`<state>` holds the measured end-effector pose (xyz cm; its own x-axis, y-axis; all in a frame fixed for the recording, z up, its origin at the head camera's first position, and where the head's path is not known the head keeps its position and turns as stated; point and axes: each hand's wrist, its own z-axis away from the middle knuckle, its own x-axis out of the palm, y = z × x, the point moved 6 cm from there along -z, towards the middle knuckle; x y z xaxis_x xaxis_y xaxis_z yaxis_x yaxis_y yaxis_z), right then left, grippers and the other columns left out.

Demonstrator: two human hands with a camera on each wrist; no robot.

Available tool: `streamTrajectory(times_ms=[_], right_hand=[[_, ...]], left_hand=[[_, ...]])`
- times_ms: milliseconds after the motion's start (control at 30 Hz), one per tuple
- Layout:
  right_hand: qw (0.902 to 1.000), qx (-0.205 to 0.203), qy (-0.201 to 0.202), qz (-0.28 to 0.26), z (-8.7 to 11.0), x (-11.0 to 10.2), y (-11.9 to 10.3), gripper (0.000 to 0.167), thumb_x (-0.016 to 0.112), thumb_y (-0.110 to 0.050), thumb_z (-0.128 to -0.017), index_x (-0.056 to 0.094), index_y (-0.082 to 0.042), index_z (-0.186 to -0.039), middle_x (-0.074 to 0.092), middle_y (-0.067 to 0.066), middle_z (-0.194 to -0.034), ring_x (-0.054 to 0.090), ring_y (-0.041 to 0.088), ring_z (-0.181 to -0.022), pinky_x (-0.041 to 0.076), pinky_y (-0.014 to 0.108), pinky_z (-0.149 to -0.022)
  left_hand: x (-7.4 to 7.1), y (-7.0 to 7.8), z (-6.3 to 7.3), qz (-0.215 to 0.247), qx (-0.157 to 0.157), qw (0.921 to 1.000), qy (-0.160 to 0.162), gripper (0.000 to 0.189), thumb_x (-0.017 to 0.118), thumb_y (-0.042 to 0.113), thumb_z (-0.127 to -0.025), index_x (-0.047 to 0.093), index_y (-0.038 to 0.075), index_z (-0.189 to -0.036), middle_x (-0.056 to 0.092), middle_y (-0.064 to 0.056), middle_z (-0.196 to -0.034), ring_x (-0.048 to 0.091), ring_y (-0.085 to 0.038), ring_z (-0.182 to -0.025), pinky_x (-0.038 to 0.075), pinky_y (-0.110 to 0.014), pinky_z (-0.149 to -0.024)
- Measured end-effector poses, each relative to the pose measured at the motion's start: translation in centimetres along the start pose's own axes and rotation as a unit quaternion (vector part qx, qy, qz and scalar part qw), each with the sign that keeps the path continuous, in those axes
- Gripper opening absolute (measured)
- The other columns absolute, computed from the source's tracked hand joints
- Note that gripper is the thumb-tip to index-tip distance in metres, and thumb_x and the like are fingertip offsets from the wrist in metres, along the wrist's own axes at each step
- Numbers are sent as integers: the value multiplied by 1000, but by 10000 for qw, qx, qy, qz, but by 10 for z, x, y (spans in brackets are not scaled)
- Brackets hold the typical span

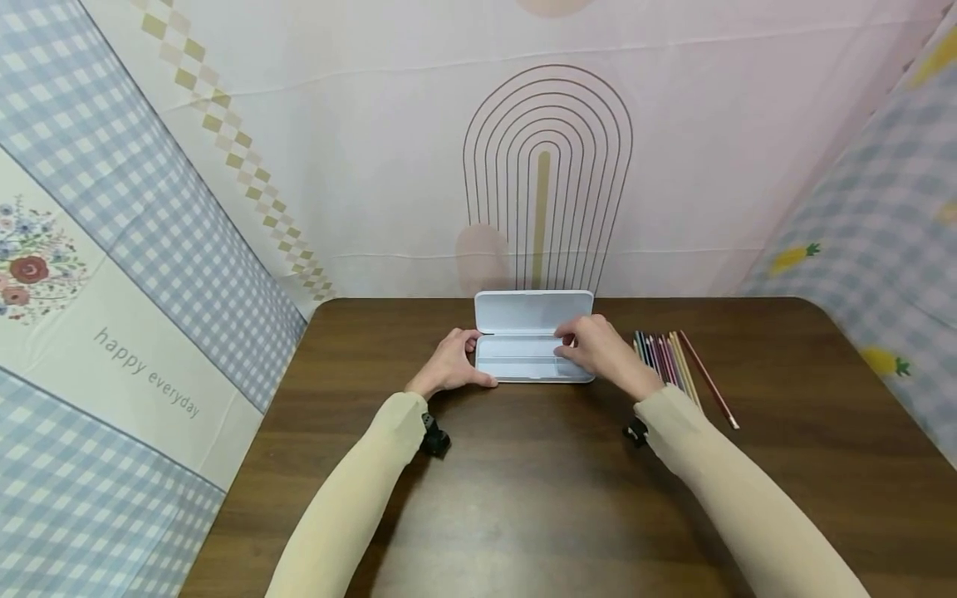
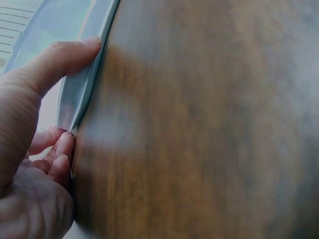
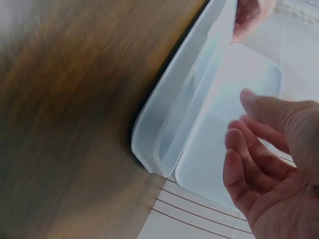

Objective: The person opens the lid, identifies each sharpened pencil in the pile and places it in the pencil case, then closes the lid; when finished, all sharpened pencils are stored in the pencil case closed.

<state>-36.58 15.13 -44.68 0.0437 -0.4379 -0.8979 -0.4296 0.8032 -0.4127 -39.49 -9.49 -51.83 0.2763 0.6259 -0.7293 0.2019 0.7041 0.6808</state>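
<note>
Case [image 1: 516, 346]: lay open on the table [image 1: 508, 482]
Left hand [image 1: 451, 363]: gripped its left end, thumb in front
Right hand [image 1: 598, 345]: held nothing, thumb apart from loosely bent fingers, over its right end

2 hands [image 1: 451, 362] [image 1: 600, 344] extended, left gripping.

A long, pale blue-white case [image 1: 512, 346] with rounded corners lies flat and open, its left end gripped between the left hand's [image 1: 450, 364] thumb and fingers. Its lid [image 1: 523, 311] stands raised along the side farther from the hands. A lengthwise divider [image 1: 516, 359] splits the base, whose right end lies below the right hand [image 1: 601, 345].
</note>
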Motion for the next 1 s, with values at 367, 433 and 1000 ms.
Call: streamTrajectory(times_ms=[367,433,1000], right_hand=[[9958,321,758,-395,42,-25,4,22,81,-9,-96,81,7,-112,79,17,-95,73,26,-83,61,44,-77],[9942,478,878,-388,49,-29,7,23,81,-10,-96,80,7,-112,79,18,-95,73,27,-84,60,42,-77],[9850,1247,1190,-91,100,-45,60,23,76,-8,-99,79,9,-115,80,25,-99,69,30,-79,58,49,-74]], left_hand=[[1,-2,1,34,4,10000,2,95,101,32,-73,56,1,-151,59,-15,-134,58,-28,-125,51,-43,-113],[1,-1,1,29,9,10000,7,95,100,32,-73,56,1,-151,59,-15,-134,58,-28,-125,50,-43,-113],[0,-1,0,78,-43,10000,-34,93,100,33,-74,56,3,-150,58,-15,-136,57,-28,-126,50,-42,-114]])
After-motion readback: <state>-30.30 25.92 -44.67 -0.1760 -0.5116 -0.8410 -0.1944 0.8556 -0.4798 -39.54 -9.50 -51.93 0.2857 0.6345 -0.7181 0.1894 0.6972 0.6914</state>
